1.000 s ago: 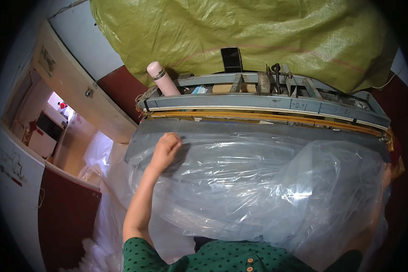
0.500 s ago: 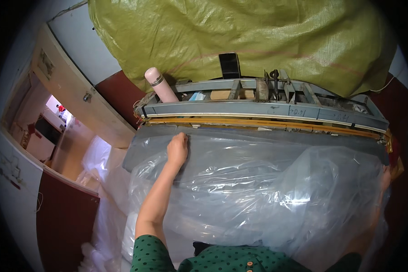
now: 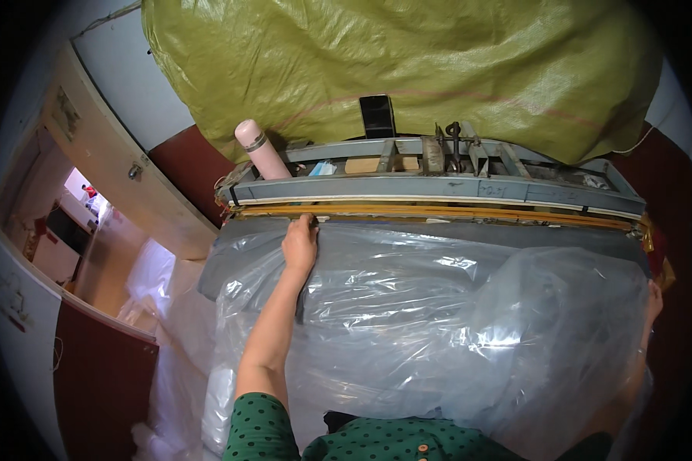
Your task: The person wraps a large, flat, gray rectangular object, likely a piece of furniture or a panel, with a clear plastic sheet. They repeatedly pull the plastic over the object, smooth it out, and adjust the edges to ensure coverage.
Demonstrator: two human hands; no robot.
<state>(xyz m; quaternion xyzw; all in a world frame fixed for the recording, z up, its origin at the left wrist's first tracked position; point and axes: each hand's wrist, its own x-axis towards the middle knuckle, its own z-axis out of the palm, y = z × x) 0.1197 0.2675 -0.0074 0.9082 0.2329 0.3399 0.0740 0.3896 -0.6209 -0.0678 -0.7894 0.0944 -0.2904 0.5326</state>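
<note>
A wide sheet of clear plastic film (image 3: 407,323) lies in shiny folds over the grey work surface (image 3: 615,242) in front of me. My left hand (image 3: 300,244) is closed, pinching the far edge of the film close to the yellow-orange strips (image 3: 438,213) of the machine. At the far right, my right hand (image 3: 653,301) grips the film's side edge, with its fingers only partly showing. Through the film, the right forearm shows faintly.
Behind the strips runs a grey metal frame (image 3: 423,188) holding a pink flask (image 3: 263,150) and a metal clamp (image 3: 455,146). A phone (image 3: 377,117) leans against a large yellow-green woven sheet (image 3: 469,61). More film (image 3: 181,338) hangs at left, near an open door (image 3: 123,154).
My left hand has moved slightly away from me, up to the strips, drawing the film edge with it. The right hand stays at the right side. The whole view has shifted a little.
</note>
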